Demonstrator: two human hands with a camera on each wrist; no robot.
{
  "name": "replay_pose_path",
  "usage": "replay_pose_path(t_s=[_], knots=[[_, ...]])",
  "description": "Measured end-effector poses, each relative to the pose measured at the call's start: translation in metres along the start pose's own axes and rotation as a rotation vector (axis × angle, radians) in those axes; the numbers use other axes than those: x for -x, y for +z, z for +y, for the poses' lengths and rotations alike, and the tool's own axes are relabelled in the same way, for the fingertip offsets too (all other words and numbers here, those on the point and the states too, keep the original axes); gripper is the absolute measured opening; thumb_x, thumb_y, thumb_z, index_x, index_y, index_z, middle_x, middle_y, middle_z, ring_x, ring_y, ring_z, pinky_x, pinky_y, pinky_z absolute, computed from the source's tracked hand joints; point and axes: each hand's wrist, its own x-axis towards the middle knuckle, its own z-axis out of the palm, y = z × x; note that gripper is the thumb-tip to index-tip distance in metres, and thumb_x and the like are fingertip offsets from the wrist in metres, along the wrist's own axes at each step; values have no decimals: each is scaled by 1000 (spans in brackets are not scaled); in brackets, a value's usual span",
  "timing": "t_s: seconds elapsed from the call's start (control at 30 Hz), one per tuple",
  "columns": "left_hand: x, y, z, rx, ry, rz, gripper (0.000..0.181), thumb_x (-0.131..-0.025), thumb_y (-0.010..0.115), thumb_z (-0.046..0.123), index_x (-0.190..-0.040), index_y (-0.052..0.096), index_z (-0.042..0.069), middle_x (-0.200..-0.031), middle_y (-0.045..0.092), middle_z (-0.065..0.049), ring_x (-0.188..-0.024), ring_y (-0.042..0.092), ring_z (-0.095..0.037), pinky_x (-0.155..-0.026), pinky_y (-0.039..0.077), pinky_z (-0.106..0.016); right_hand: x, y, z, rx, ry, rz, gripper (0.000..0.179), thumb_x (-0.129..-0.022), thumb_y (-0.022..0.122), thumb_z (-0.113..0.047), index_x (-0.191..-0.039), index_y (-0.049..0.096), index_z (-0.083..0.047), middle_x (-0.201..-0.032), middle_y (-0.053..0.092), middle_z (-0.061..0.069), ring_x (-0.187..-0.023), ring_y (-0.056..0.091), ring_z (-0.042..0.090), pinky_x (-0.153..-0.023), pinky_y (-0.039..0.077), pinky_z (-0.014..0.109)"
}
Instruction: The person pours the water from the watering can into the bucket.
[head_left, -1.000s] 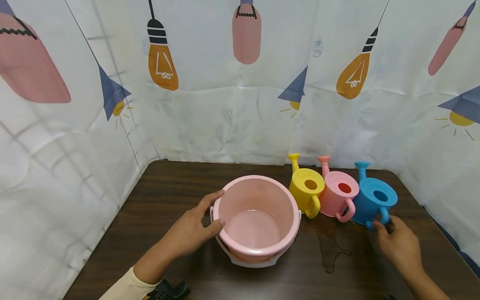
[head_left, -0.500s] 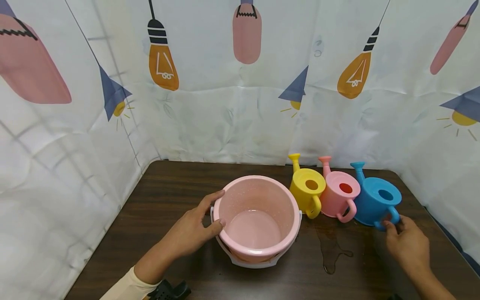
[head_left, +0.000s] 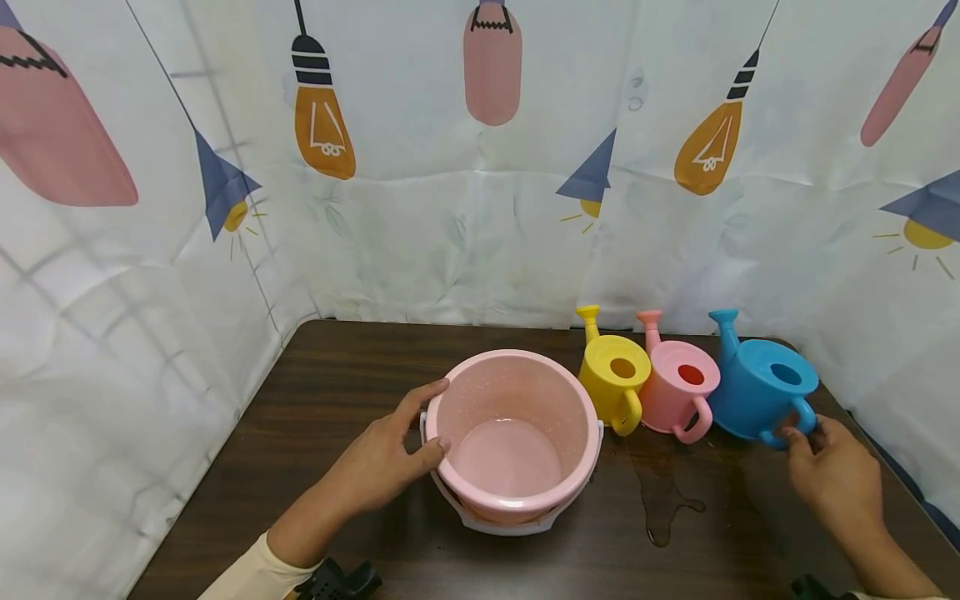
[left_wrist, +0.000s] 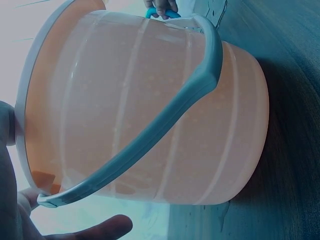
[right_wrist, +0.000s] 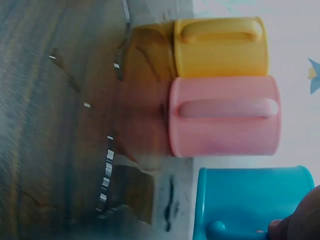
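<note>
A pink bucket [head_left: 510, 508] stands upright near the middle of the dark table, its pale bail hanging down. My left hand [head_left: 378, 462] holds its left rim, with thumb and index finger over the edge. The left wrist view shows another finger [left_wrist: 107, 228] stretched out beside the bucket's wall. My right hand [head_left: 840, 471] grips the handle of a blue watering can [head_left: 757, 400], spout pointing back. Whether its base touches the table I cannot tell. Left of it stand a pink watering can [head_left: 678, 387] and a yellow watering can [head_left: 607, 383], close together.
Spilled water [head_left: 663, 504] lies on the table [head_left: 360, 358] in front of the pink can. A white printed curtain [head_left: 420, 250] hangs close behind the table and along its sides. The bucket's right side is close to the yellow can.
My right hand has moved right and slightly back with the blue watering can, which has turned and now sits farther from the pink can. The left hand and bucket have kept their place.
</note>
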Motion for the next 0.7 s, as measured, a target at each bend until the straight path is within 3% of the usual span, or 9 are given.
replay_pose_path(t_s=[0.3, 0.43, 0.7], knots=[[-1, 0, 0, 0, 6, 7, 71, -95, 65, 46, -157, 29, 46, -123, 65, 0, -110, 63, -20, -86, 49, -48, -6, -24, -8, 35, -14, -15, 36, -106, 49, -18, -114, 54, 16, -78, 63, 27, -59, 54, 29, -48, 37, 38], [-1, 0, 0, -1, 13, 10, 72, -94, 65, 46, -157, 30, 46, -123, 65, 1, -110, 63, -20, -86, 49, -48, -7, -31, -12, 48, -9, -14, 41, -107, 48, -18, -120, 50, 21, -90, 63, 36, -62, 58, 32, -49, 39, 38], [0, 0, 0, -2, 13, 10, 71, -95, 65, 46, -157, 30, 45, -124, 65, 0, -111, 63, -21, -87, 49, -48, -5, -42, -18, 81, -68, 22, 40, -107, 49, -16, -115, 49, 23, -75, 61, 27, -56, 53, 28, -49, 37, 39]])
